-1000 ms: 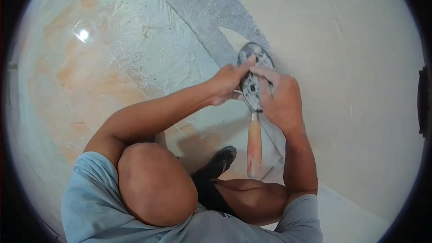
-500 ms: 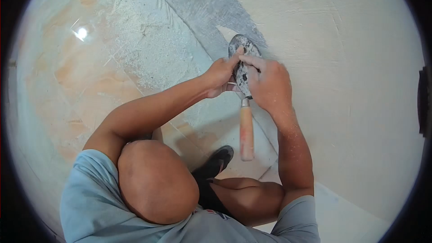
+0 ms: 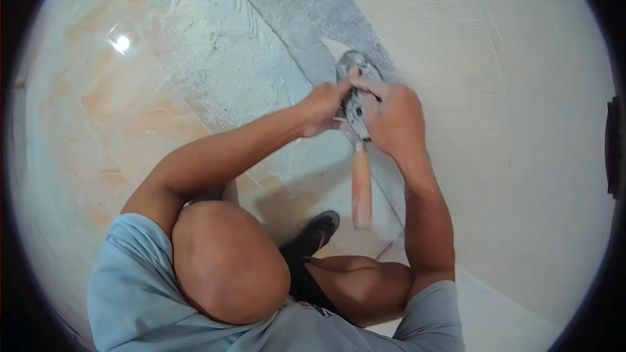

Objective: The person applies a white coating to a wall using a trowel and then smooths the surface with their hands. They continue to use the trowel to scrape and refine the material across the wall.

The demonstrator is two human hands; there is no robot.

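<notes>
A trowel [image 3: 359, 112] with a mottled grey and white rounded blade hangs with its wooden handle [image 3: 361, 189] pointing down toward my legs. My left hand [image 3: 328, 107] grips the blade from its left side, thumb on top and fingers partly hidden beneath. On the right side, my right hand [image 3: 396, 116] is bent over the blade, its fingertips close to my left thumb. Whether the right fingers pinch something small cannot be made out. Neither hand is on the handle.
Behind the trowel, a wall [image 3: 495, 124] shows cream coating beside a grey patch [image 3: 319, 0]. White dust and crumbs lie on the tiled floor [image 3: 130, 130] at left. My dark shoe [image 3: 319, 231] and bent knee [image 3: 228, 264] are below the hands.
The trowel and both hands have shifted slightly right in view, and the wall and floor have moved a little the same way. The grip looks much the same.
</notes>
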